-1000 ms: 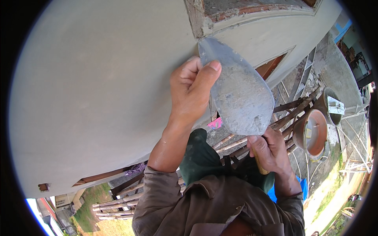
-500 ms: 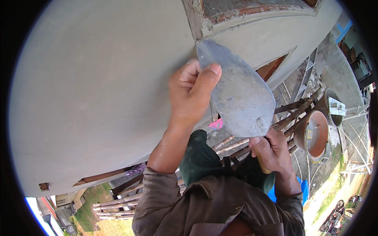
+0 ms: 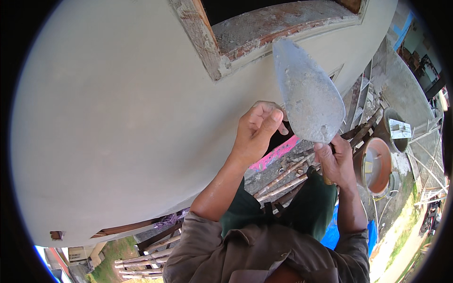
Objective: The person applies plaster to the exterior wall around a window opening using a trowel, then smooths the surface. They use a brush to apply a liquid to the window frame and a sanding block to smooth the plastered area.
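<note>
My R hand [image 3: 337,162] wraps the trowel [image 3: 311,94] by its handle [image 3: 327,179], L hand [image 3: 257,132] half-curled, can't tell if pinching, so I'd best steady it nr the wall [image 3: 118,118].

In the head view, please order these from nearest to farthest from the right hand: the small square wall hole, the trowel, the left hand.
1. Trowel: held in the right hand.
2. Left hand: leftward, beside the blade.
3. Small square wall hole: far lower left.
</note>
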Demonstrator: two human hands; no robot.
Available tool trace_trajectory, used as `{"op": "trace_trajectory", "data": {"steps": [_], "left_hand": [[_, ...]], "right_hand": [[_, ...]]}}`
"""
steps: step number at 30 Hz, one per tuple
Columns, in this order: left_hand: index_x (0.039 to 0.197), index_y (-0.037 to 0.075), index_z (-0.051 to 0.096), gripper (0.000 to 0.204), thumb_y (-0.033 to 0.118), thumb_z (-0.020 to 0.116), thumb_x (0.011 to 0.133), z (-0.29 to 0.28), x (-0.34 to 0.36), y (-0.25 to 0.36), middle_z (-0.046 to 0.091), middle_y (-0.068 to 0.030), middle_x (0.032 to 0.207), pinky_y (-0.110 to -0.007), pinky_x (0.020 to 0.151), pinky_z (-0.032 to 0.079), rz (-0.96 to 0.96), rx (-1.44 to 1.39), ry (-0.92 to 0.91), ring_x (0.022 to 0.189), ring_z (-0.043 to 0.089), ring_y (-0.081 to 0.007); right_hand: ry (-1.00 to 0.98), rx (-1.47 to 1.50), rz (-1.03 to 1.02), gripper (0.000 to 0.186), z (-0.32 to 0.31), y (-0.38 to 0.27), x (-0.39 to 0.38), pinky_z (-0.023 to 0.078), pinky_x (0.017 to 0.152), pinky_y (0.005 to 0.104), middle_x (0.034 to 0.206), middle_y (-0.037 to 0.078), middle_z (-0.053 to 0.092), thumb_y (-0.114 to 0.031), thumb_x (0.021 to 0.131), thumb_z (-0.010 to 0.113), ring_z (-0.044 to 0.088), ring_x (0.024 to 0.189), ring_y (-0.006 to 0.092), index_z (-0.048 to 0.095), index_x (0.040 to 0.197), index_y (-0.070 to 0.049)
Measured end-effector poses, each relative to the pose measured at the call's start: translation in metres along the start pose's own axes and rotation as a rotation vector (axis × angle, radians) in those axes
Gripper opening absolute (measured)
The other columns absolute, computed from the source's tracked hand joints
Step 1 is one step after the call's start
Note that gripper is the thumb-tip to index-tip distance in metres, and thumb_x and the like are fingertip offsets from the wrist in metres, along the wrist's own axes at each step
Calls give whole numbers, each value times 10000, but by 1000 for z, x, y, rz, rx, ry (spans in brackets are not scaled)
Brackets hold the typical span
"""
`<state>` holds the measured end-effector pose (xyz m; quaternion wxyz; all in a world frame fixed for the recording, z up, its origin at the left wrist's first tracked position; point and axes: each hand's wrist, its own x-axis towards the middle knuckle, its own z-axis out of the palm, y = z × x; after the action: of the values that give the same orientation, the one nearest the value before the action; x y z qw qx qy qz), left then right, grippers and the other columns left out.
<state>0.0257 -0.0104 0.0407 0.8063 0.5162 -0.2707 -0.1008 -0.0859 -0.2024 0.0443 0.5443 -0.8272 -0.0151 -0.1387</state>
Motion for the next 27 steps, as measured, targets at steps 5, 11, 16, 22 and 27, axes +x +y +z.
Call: {"op": "trace_trajectory", "data": {"steps": [5, 11, 16, 22, 27], "left_hand": [[1008, 3, 583, 199, 199, 554, 1024, -20, -43, -43, 657, -74, 926, -287, 717, 506, -241, 80, 35, 762, 609, -120], [1011, -2, 601, 225, 218, 555, 1022, -44, -101, -94, 672, -66, 909, -279, 711, 503, -515, 224, 93, 749, 610, -113], [997, -4, 608, 239, 228, 560, 1017, -44, -103, -93, 680, -77, 915, -286, 736, 506, -551, 231, 147, 747, 611, -120], [955, 1, 598, 212, 194, 532, 1010, -42, -96, -86, 693, -133, 934, -319, 765, 511, -547, 326, 186, 751, 645, -166], [963, 1, 597, 221, 207, 534, 1011, -37, -92, -94, 698, -127, 945, -312, 777, 505, -604, 390, 157, 765, 650, -156]], "right_hand": [[-18, 9, -77, 232, 10, 20, 23, 464, 602, 280, 748, 53, 633, -159, 945, 648, 561, 632, 119, 642, 1110, 5], [-138, -49, -225, 248, 28, 12, 20, 471, 569, 320, 783, 132, 610, -127, 880, 695, 611, 622, 229, 650, 1091, -5], [-16, -164, -248, 279, 2, 16, 8, 480, 574, 356, 797, 162, 604, -165, 846, 709, 630, 627, 319, 641, 1063, -3], [368, -414, 17, 232, -60, 71, -28, 481, 629, 389, 733, 171, 576, -182, 872, 619, 594, 669, 295, 603, 1010, 4], [527, -341, 411, 321, -79, 179, -93, 488, 639, 411, 710, 175, 573, -274, 915, 569, 621, 688, 289, 566, 1043, 20]]}}
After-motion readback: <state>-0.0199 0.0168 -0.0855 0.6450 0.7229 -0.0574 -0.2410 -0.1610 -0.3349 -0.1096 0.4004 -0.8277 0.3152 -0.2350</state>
